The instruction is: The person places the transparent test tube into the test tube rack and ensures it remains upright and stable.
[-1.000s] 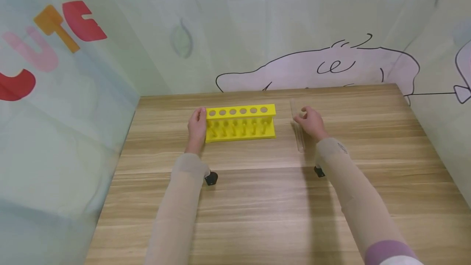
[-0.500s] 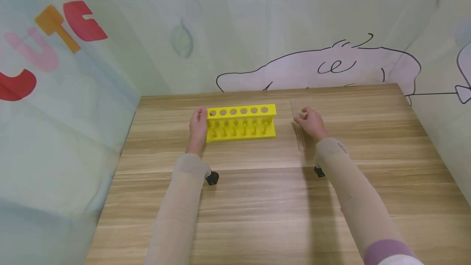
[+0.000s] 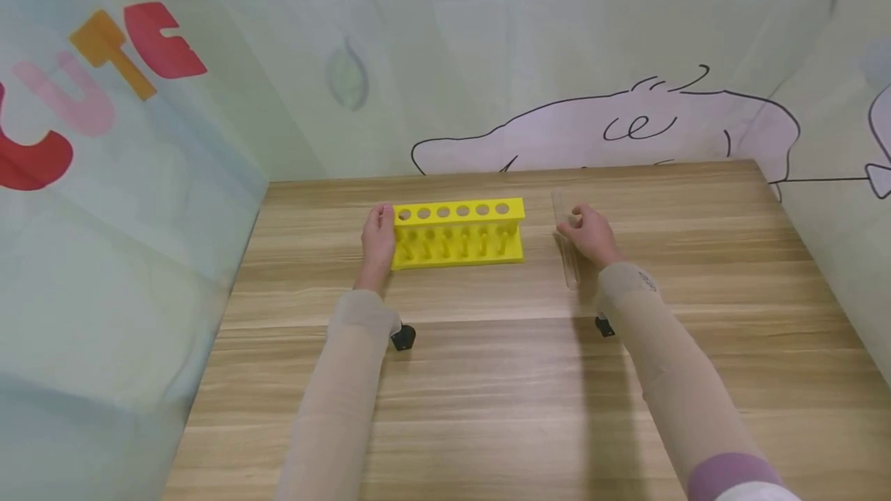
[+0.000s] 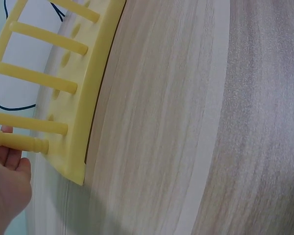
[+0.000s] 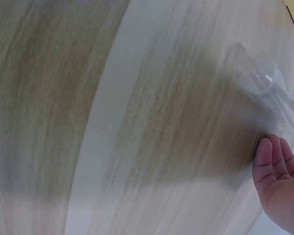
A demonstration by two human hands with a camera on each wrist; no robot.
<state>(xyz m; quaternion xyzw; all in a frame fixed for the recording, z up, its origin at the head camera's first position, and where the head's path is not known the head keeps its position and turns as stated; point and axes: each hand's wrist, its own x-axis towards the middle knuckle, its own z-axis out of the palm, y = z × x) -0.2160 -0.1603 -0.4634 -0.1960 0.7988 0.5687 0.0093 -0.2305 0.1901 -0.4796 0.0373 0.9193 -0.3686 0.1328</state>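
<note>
At bent fingers of the right hand (image 3: 590,236), the nearer one: clear test tube (image 3: 568,263), long axis near-to-far; whether pinched, cannot tell. Leftward: yellow test-tube rack (image 3: 455,219), gripped by left hand (image 3: 379,240).

The yellow rack (image 3: 458,220) stands upright on the surface (image 3: 480,377), its length running roughly from nine to three o'clock. Six round holes line its top strip, all unfilled; slim pegs rise from the base below. At three o'clock from it, near but apart, is clear tubing (image 3: 570,269), slender and see-through, aligned roughly eleven to five o'clock. A round mouth shows up close; whether one tube or two overlap is unclear.
</note>
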